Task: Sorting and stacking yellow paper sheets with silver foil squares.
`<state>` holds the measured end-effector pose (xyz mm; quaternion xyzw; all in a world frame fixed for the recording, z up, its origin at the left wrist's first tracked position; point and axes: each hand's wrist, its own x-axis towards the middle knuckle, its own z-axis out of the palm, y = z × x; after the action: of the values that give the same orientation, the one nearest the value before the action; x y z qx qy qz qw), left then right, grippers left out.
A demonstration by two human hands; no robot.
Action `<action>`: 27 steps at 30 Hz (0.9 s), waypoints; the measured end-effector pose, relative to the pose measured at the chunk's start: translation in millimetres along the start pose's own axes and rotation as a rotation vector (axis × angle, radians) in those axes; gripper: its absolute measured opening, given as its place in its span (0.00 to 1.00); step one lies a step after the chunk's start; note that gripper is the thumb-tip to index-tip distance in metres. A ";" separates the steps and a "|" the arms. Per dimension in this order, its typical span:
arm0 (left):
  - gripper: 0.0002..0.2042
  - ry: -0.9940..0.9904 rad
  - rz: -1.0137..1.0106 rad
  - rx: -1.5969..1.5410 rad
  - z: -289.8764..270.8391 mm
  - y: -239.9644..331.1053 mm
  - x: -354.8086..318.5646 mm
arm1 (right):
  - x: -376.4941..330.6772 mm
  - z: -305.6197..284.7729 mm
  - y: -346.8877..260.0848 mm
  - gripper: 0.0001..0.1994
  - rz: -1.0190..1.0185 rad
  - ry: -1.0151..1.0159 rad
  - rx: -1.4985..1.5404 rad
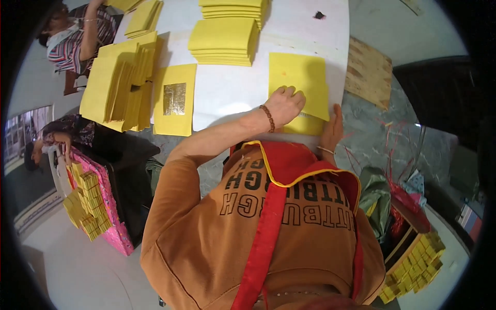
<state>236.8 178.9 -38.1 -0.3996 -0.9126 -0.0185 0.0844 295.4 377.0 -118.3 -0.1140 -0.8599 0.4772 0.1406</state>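
Note:
In front of me, near the table's right corner, lies a yellow paper sheet (297, 70), with the edge of another yellow sheet (305, 125) showing below it. My left hand (288, 106), a beaded bracelet at its wrist, rests on the upper sheet with its fingers curled in. Whatever those fingers may pinch is hidden. My right hand (332, 129) is held at the sheets' right edge, its fingers stretched out along the table's side. To the left lies a yellow sheet with a shiny foil rectangle (174, 99) on it.
Stacked yellow paper (223, 41) stands farther back on the white table (227, 95). A thick, uneven pile (121, 85) is at the left. Another person (82, 39) sits at the far left. Yellow bundles lie on a pink-covered table (111, 222) and in a box (413, 268) at lower right.

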 end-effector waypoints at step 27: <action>0.32 -0.047 -0.483 0.109 5.0 -197.8 -67.1 | 4.3 -8.3 -17.3 0.16 -0.161 -0.077 -0.244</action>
<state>135.9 -3.8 -47.7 -0.1652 -0.9830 0.0201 0.0779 293.2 376.0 -98.8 -0.0426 -0.9227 0.3602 0.1304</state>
